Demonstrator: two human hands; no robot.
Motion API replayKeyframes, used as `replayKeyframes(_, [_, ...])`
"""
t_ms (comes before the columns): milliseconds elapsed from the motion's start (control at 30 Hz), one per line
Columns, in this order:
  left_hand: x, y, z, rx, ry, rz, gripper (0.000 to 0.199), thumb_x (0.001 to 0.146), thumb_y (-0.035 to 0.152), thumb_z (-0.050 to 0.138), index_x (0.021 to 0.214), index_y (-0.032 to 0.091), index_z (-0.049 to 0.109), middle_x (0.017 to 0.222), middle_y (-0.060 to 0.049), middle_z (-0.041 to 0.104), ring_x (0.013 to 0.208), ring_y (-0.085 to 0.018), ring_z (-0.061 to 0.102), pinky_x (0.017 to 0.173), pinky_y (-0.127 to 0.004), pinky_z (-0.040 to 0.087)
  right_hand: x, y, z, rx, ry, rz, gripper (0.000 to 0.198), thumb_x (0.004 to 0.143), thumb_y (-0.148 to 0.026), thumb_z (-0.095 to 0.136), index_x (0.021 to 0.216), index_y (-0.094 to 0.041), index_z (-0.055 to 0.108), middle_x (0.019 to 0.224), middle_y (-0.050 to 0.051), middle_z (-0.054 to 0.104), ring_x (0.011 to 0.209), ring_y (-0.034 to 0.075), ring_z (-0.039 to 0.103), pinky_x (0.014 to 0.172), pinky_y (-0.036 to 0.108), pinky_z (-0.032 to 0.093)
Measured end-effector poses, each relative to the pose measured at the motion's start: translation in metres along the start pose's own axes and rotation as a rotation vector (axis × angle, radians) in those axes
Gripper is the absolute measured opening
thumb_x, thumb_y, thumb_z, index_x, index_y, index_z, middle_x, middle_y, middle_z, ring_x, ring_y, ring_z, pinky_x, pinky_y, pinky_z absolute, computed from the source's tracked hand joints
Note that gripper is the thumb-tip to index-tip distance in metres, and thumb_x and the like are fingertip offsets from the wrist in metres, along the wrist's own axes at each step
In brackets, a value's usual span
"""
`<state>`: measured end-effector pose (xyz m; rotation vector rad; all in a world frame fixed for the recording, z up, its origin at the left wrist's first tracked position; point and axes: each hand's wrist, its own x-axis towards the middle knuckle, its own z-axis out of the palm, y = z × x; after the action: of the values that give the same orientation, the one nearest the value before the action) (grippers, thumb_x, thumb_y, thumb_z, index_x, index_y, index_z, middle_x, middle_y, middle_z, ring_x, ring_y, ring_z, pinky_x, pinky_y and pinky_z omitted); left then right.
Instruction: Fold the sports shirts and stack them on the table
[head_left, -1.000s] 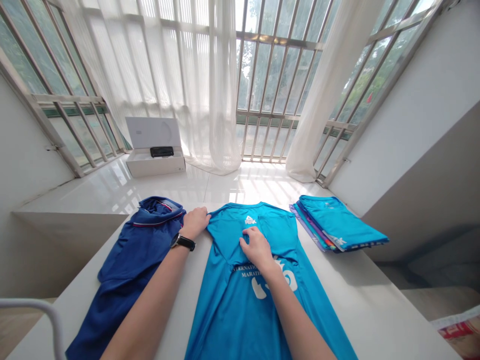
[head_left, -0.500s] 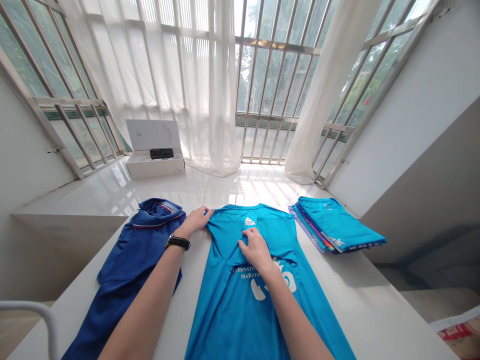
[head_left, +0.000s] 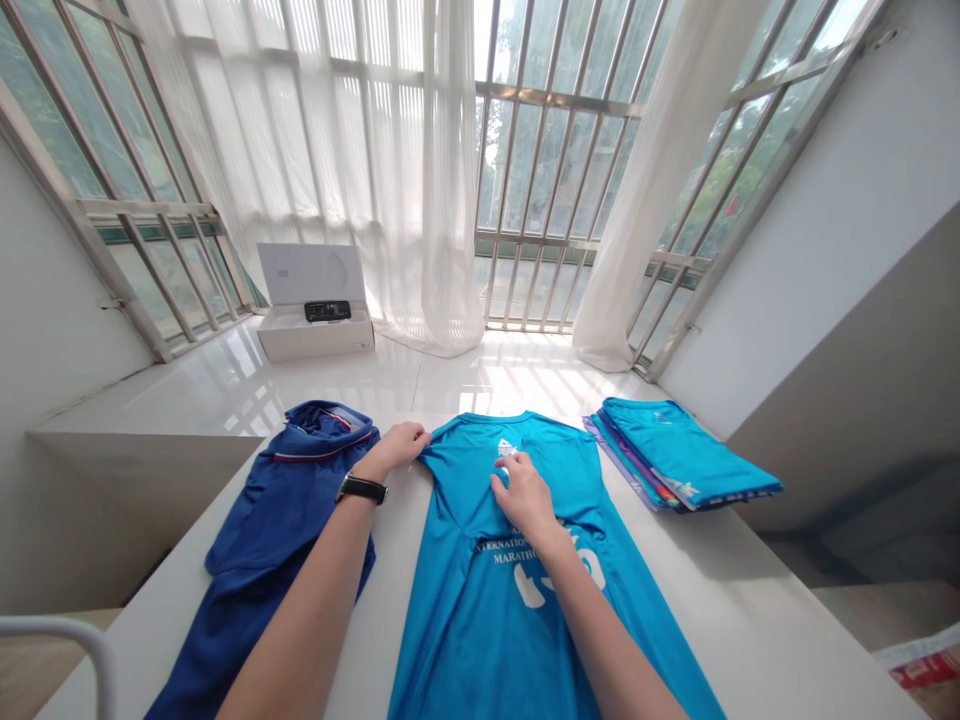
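Observation:
A turquoise T-shirt (head_left: 487,640) with white lettering lies on the white table, its collar toward the window and its sides folded inward. My left hand (head_left: 401,447), with a black-strapped watch at its wrist, pinches the shirt's left shoulder edge. Over the upper chest, my right hand (head_left: 526,492) is open and partly covers the white logo. Its thumb and bent fingers are apart; whether they touch the cloth is hard to tell. Left of the T-shirt lies a dark blue polo shirt (head_left: 255,520), partly behind my left forearm.
A stack of folded shirts (head_left: 686,450), turquoise on top, sits at the table's right. An open white box (head_left: 315,338) holding a black device (head_left: 328,311) stands on the sill. White curtains (head_left: 427,200) hang before the barred window. A pale curved rail (head_left: 82,635) shows lower left.
My left fingers have closed more tightly at the shirt's shoulder, which looks slightly pulled. My right hand has stayed over the chest. The whole view has shifted slightly.

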<state>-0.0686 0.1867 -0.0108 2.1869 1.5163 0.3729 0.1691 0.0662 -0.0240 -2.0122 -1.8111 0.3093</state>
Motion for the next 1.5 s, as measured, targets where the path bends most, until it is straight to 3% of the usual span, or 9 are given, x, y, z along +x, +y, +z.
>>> replayKeyframes(200, [-0.001,0.002,0.004,-0.014,0.032,-0.031,0.024,0.09,0.028,0.052,0.095,0.017,0.072,0.097,-0.011,0.077,0.091,-0.024,0.071,0.077,-0.027,0.05,0.072,-0.027,0.004,0.075,-0.054,-0.075,0.029,0.099,-0.026,0.048,0.121,-0.021,0.068,0.092,0.004,0.076,0.089,0.017,0.071,0.081,0.024,0.049])
replayKeyframes(367, [-0.005,0.0,0.004,-0.033,0.045,-0.041,0.02,0.089,0.028,0.058,0.102,0.018,0.07,0.098,-0.009,0.077,0.092,-0.022,0.072,0.077,-0.026,0.052,0.129,-0.049,0.02,0.012,-0.123,-0.093,0.04,0.096,-0.019,0.05,0.134,-0.022,0.063,0.102,0.009,0.077,0.095,0.02,0.071,0.084,0.028,0.05])
replayKeyframes(600, [-0.008,-0.001,0.004,0.013,0.041,-0.089,0.018,0.087,0.034,0.065,0.098,0.021,0.067,0.097,-0.007,0.076,0.09,-0.024,0.071,0.074,-0.028,0.051,0.163,-0.051,0.033,-0.087,-0.158,-0.111,0.02,0.089,-0.02,0.059,0.099,-0.022,0.077,0.111,0.011,0.075,0.107,0.026,0.067,0.086,0.032,0.048])
replayKeyframes(867, [-0.013,0.018,0.0,0.15,0.169,-0.144,0.026,0.101,0.031,0.048,0.12,0.017,0.058,0.116,-0.015,0.068,0.104,-0.029,0.068,0.082,-0.036,0.052,0.143,-0.048,0.019,-0.085,-0.13,-0.14,0.034,0.095,-0.024,0.053,0.127,-0.019,0.064,0.113,0.011,0.074,0.104,0.024,0.068,0.082,0.03,0.047])
replayKeyframes(967, [-0.015,0.03,-0.004,0.209,0.174,-0.061,0.025,0.1,0.032,0.051,0.119,0.019,0.059,0.122,-0.013,0.065,0.111,-0.027,0.065,0.085,-0.033,0.051,0.122,-0.034,-0.003,-0.069,-0.151,-0.186,0.034,0.094,-0.029,0.056,0.125,-0.018,0.065,0.114,0.01,0.074,0.105,0.024,0.068,0.082,0.029,0.048])
replayKeyframes(1133, [-0.014,0.054,0.002,0.255,0.055,0.134,0.023,0.099,0.032,0.051,0.112,0.021,0.065,0.114,-0.01,0.07,0.109,-0.026,0.064,0.09,-0.034,0.051,0.082,-0.004,-0.027,-0.047,-0.208,-0.251,0.029,0.092,-0.03,0.06,0.118,-0.02,0.07,0.116,0.008,0.073,0.105,0.023,0.066,0.088,0.03,0.048])
replayKeyframes(1233, [-0.017,0.068,0.012,0.292,-0.008,0.198,0.023,0.094,0.033,0.058,0.111,0.022,0.068,0.115,-0.01,0.07,0.11,-0.029,0.064,0.094,-0.037,0.05,0.066,0.005,-0.022,-0.039,-0.253,-0.286,0.035,0.088,-0.029,0.066,0.122,-0.021,0.069,0.119,0.009,0.071,0.11,0.024,0.064,0.092,0.032,0.046])
replayKeyframes(1400, [-0.022,0.075,0.023,0.353,-0.058,0.214,0.029,0.089,0.031,0.062,0.115,0.021,0.067,0.117,-0.013,0.067,0.109,-0.032,0.063,0.093,-0.043,0.05,0.063,0.007,-0.005,-0.029,-0.295,-0.26,0.038,0.08,-0.027,0.074,0.116,-0.018,0.07,0.101,0.008,0.069,0.092,0.023,0.064,0.082,0.031,0.048])
replayKeyframes(1500, [-0.021,0.072,0.026,0.371,-0.059,0.205,0.029,0.087,0.033,0.062,0.113,0.022,0.067,0.116,-0.013,0.066,0.11,-0.033,0.062,0.093,-0.043,0.05,0.067,0.011,-0.001,-0.01,-0.281,-0.238,0.043,0.075,-0.031,0.079,0.115,-0.02,0.07,0.112,0.009,0.065,0.097,0.023,0.062,0.086,0.033,0.048])
